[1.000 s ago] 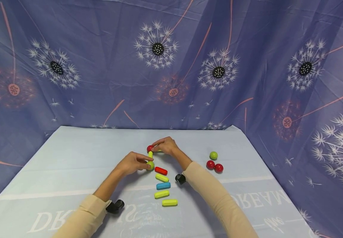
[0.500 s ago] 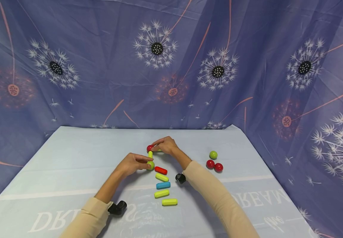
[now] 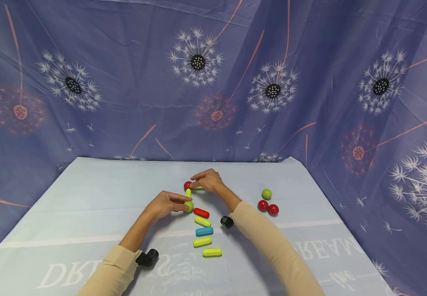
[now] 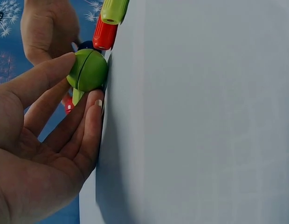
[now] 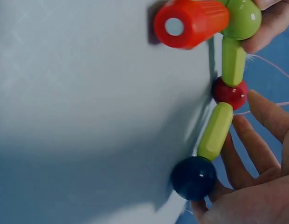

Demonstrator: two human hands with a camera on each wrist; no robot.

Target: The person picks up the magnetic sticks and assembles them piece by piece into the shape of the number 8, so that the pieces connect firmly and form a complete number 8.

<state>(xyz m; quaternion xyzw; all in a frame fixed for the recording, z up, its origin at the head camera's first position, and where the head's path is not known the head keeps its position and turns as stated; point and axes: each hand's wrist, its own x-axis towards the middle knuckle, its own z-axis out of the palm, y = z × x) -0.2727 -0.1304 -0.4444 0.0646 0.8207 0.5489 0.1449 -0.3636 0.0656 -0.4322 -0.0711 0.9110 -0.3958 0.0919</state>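
Near the far middle of the table, a chain joins a green ball point(image 3: 189, 206), a yellow-green stick point(image 5: 233, 60), a red ball point(image 5: 230, 92), another yellow-green stick point(image 5: 215, 133) and a dark blue ball point(image 5: 194, 178). My left hand point(image 3: 164, 204) pinches the green ball between thumb and fingers, seen close in the left wrist view. At the red ball, my right hand point(image 3: 207, 181) has its thumb and fingertips on either side. Its other fingers lie behind the second stick and the blue ball. The head view hides the blue ball behind this hand.
Closer to me lie a red stick point(image 3: 201, 212), a blue stick point(image 3: 204, 231) and several yellow-green sticks point(image 3: 212, 252) in a loose column. Off to the right, a green ball point(image 3: 267, 194) sits beside two red balls point(image 3: 263, 205). A patterned curtain point(image 3: 213, 82) hangs behind the table.
My left wrist has shifted very slightly to the right. Both hands stay at the same balls, and the loose pieces lie where they were.
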